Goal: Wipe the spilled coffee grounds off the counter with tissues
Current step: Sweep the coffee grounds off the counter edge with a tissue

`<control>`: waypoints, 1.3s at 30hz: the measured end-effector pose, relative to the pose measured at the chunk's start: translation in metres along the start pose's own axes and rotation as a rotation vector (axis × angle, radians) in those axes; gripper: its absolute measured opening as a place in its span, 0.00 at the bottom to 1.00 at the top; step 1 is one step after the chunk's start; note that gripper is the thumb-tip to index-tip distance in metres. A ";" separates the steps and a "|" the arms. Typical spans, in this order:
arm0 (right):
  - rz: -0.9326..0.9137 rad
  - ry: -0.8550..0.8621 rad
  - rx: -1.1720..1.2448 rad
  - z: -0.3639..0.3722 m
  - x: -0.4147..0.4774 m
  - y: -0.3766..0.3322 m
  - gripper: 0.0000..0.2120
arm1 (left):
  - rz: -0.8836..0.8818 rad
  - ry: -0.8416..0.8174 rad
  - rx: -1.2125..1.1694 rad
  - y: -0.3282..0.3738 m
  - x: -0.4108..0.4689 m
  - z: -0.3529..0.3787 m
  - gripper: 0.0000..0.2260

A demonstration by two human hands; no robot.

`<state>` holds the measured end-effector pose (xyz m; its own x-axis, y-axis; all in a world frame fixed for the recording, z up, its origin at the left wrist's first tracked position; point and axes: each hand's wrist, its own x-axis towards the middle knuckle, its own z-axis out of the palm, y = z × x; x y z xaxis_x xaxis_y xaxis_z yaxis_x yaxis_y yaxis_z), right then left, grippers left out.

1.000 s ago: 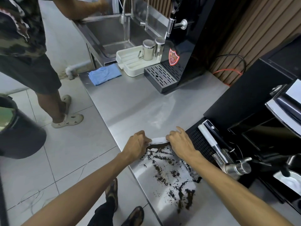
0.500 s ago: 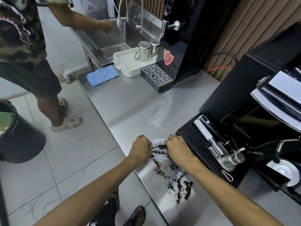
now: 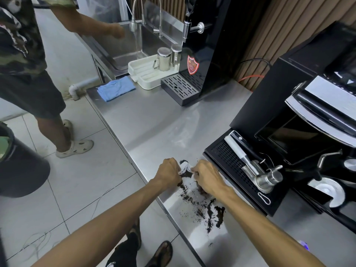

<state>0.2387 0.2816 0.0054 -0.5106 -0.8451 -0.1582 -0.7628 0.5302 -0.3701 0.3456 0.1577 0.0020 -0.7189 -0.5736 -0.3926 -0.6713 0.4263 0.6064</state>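
Surface: steel bench (image 3: 154, 122), tiled floor to its left, coffee machine (image 3: 269, 93) to its right.
Held: bunched tissue (image 3: 184, 167), down on the bench at the spill's far end.
Grip: left hand (image 3: 168, 175) and right hand (image 3: 207, 177) both pinch it, fingers curled.
Spill: coffee grounds (image 3: 204, 205) trail from the tissue back toward the person, long axis along the bench edge; right hand nearer.

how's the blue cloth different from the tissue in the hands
The blue cloth is blue and lies flat; the tissue is white and bunched up. The blue cloth sits untouched at the far end by the sink; the tissue is gripped between the left hand and right hand at the coffee grounds. The tissue carries dark grounds; the blue cloth looks clean. Both are soft wipes on the same steel counter.
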 end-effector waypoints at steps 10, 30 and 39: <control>0.029 0.035 0.113 0.003 -0.007 -0.009 0.17 | 0.115 0.033 0.056 -0.006 0.006 0.001 0.05; -0.006 0.031 0.146 0.000 -0.006 -0.014 0.20 | 0.774 0.158 0.530 -0.029 0.022 -0.012 0.14; 0.001 0.042 0.214 0.000 -0.011 -0.012 0.17 | 0.712 0.074 0.242 -0.026 0.022 -0.002 0.18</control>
<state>0.2535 0.2844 0.0117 -0.5311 -0.8385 -0.1221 -0.6629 0.5009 -0.5564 0.3475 0.1323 -0.0212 -0.9854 -0.1444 0.0899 -0.0765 0.8484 0.5237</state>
